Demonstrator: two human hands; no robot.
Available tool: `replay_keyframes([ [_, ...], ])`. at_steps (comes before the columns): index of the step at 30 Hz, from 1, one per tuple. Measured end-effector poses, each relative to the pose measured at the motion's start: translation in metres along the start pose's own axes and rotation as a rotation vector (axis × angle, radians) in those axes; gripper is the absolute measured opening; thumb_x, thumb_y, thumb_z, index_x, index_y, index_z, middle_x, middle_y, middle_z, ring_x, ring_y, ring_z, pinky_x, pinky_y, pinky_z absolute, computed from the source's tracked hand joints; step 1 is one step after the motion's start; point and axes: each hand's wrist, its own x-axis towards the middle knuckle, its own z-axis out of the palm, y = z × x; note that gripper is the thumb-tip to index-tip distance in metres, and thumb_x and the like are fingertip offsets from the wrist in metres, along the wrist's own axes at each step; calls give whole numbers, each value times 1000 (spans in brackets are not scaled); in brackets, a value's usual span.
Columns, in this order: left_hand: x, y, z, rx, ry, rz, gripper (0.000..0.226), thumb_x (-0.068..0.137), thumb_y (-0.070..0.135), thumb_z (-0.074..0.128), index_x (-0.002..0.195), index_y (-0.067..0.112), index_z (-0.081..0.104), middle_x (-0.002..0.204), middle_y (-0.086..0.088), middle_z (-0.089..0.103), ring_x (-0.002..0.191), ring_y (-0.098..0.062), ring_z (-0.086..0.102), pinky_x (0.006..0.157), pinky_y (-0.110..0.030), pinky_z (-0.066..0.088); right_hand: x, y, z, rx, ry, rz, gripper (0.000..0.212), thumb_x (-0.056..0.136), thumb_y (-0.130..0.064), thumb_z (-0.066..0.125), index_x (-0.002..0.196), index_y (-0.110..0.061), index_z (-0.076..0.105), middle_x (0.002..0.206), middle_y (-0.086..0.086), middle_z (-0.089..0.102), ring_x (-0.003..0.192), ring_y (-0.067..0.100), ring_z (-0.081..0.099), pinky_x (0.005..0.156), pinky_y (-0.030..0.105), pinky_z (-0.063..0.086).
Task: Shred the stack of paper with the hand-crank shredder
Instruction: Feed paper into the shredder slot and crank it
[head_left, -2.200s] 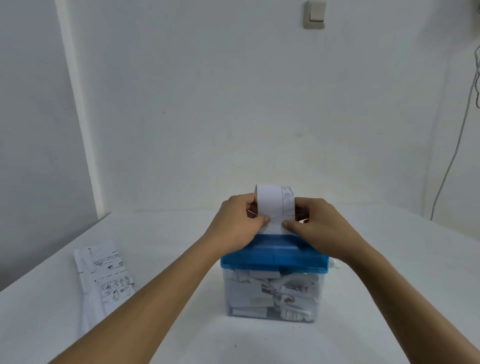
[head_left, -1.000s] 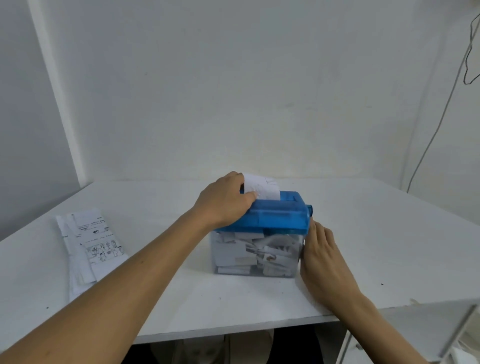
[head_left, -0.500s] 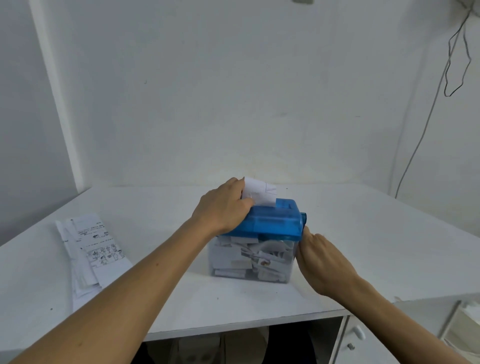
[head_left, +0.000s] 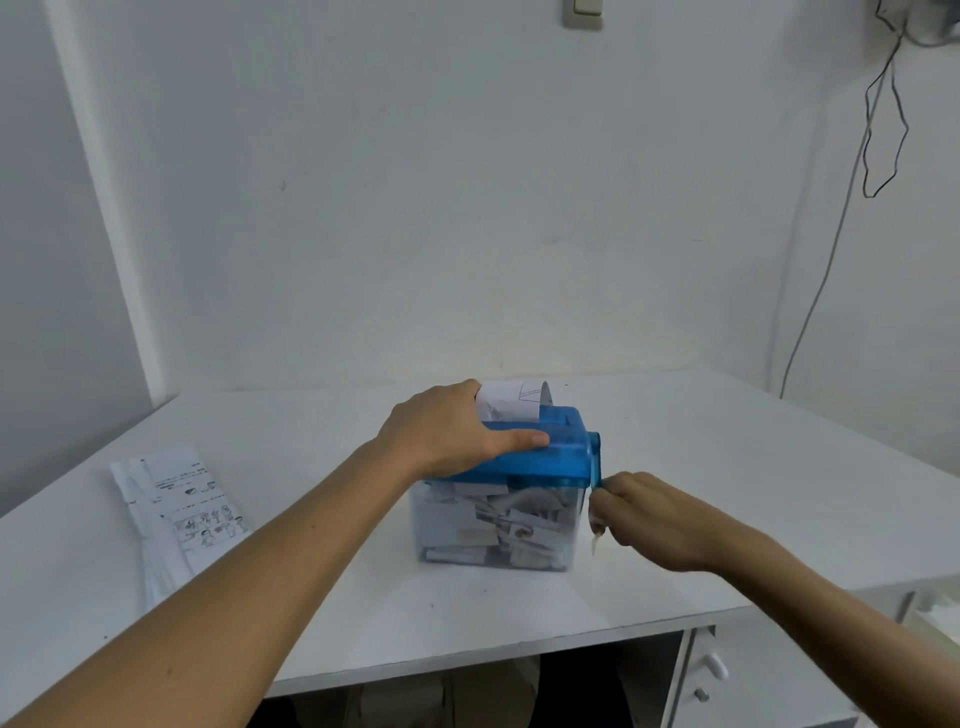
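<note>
On shredder lid (head_left: 540, 460): left hand (head_left: 441, 431) clamped, sheet (head_left: 511, 402) touching fingers (head_left: 462, 389) | right hand (head_left: 654, 514) fingers pinch crank (head_left: 596, 462)

Bright, soft, cool light; faint shadows on the white flat table (head_left: 753, 467); bowed lines at left edge; right hand (head_left: 657, 519) slightly motion-blurred.
</note>
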Motion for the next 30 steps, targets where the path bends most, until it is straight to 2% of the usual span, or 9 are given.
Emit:
replay_keyframes([
  [2, 1, -1, 1, -13, -1, -4, 77, 65, 94, 55, 113, 34, 56, 105, 15, 64, 91, -11, 60, 71, -33, 49, -4, -9, -16, 106, -78, 62, 35, 105, -19, 35, 80, -9, 56, 64, -10, 51, 51, 5, 44, 49, 12, 34],
  [3, 2, -1, 1, -12, 4, -2, 77, 65, 95, 55, 111, 33, 55, 103, 15, 63, 89, -10, 59, 69, -32, 47, -4, -11, -24, 189, -109, 94, 32, 102, -20, 38, 78, -8, 55, 59, -8, 47, 47, 5, 37, 48, 16, 32],
  [6, 4, -4, 1, -30, 18, -2, 77, 65, 95, 56, 109, 31, 55, 99, 15, 61, 87, -8, 58, 68, -32, 46, -5, -19, -45, 280, -194, 152, 28, 95, -25, 53, 71, -11, 54, 49, -7, 42, 42, 7, 31, 43, 19, 30],
  [9, 4, -5, 2, -50, 15, 38, 76, 67, 93, 57, 112, 32, 55, 100, 16, 61, 88, -8, 59, 70, -31, 48, 2, -22, -73, 285, -182, 185, 35, 90, -30, 68, 63, -14, 52, 48, -6, 38, 41, 9, 26, 41, 21, 24],
  [12, 3, -7, 2, -51, 15, 56, 77, 65, 94, 55, 114, 35, 53, 102, 17, 61, 88, -7, 59, 70, -31, 51, 14, -28, -95, 166, -27, 177, 41, 87, -35, 73, 60, -11, 54, 47, -4, 40, 43, 12, 29, 42, 21, 27],
  [16, 5, -5, 8, 5, 47, 45, 81, 67, 94, 53, 117, 31, 52, 104, 12, 61, 88, -11, 59, 73, -33, 53, 28, -23, -98, 19, 216, 139, 42, 87, -37, 69, 59, -6, 66, 47, -3, 56, 42, 10, 42, 46, 21, 38],
  [22, 6, -2, 7, -9, 55, 40, 88, 64, 94, 59, 122, 28, 50, 112, 10, 62, 93, -14, 60, 81, -37, 55, 58, -8, -80, 147, 522, 53, 27, 88, -29, 73, 75, -11, 57, 69, 2, 58, 58, 13, 47, 50, 20, 37],
  [27, 6, -3, 8, -16, 62, 53, 86, 62, 94, 58, 119, 29, 49, 108, 11, 61, 90, -12, 60, 74, -33, 54, 97, 16, -46, 568, 390, 228, 35, 94, -39, 66, 81, -9, 58, 72, 5, 57, 64, 16, 46, 52, 25, 38],
  [30, 5, -3, 8, -17, 64, 46, 84, 63, 94, 57, 116, 30, 50, 105, 12, 61, 88, -10, 59, 73, -33, 55, 99, 14, -43, 634, 420, 189, 30, 93, -36, 68, 85, -12, 52, 75, 7, 53, 63, 16, 42, 49, 25, 35],
])
